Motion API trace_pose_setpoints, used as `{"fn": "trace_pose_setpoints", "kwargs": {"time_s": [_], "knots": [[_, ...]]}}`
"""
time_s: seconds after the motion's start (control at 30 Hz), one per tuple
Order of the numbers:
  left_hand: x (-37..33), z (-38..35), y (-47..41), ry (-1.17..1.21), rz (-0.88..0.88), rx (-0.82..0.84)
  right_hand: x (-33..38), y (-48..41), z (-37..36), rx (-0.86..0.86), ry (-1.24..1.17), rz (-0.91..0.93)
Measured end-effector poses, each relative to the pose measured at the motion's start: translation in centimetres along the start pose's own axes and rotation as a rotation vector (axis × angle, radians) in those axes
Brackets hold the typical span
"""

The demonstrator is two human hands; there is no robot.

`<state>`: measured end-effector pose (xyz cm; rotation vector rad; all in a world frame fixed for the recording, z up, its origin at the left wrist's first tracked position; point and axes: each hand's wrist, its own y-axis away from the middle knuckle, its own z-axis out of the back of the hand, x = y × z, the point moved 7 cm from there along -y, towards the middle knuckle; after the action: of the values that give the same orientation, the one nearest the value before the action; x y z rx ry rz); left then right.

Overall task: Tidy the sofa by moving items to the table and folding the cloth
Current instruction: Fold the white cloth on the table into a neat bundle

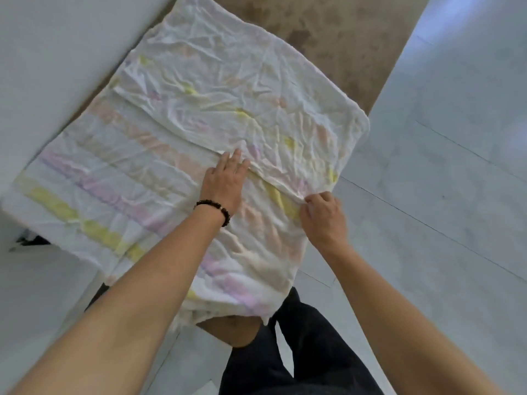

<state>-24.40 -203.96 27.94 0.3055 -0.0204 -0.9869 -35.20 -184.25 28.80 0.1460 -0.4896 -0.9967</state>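
cloth point(199, 89): middle of the frame, spread on a brown top point(342, 29), one fold looks done.
left grip point(225, 183): flat, presses the fold.
right grip point(323, 216): pinches the cloth edge.
left to do: more folds.

Brown surface point(342, 38), perhaps the sofa, carries the creased striped cloth point(214, 95).

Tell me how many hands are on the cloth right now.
2. The left hand presses flat at the middle of the striped cloth; the right hand pinches its folded edge.
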Motion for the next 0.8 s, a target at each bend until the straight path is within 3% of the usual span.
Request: {"fn": "trace_pose_setpoints", "kwargs": {"time_s": [0.17, 0.27, 0.33, 0.43, 0.6, 0.8], "knots": [[1.2, 0.6, -1.9, 0.039, 0.007, -0.095, 0.3, 0.3, 0.5, -0.055, 0.064, 0.083], [1.9, 1.7, -1.9, 0.024, -0.050, -0.167, 1.2, 1.8, 2.1, -0.246, 0.105, 0.130], [2.5, 2.2, -1.3, -0.030, -0.079, -0.204, 1.9, 2.8, 2.4, -0.286, 0.120, 0.184], [3.7, 0.9, -0.1, -0.058, -0.019, -0.054, 2.3, 2.8, -0.3, -0.029, 0.283, 0.216], [5.1, 0.1, 2.4, -0.002, 0.054, 0.064, 4.7, 2.7, -0.5, -0.025, 0.153, 0.214], [10.2, 1.7, 4.7, -0.001, 0.256, 0.079, 10.2, 2.0, -5.7, 0.211, 0.084, 0.341]]}}
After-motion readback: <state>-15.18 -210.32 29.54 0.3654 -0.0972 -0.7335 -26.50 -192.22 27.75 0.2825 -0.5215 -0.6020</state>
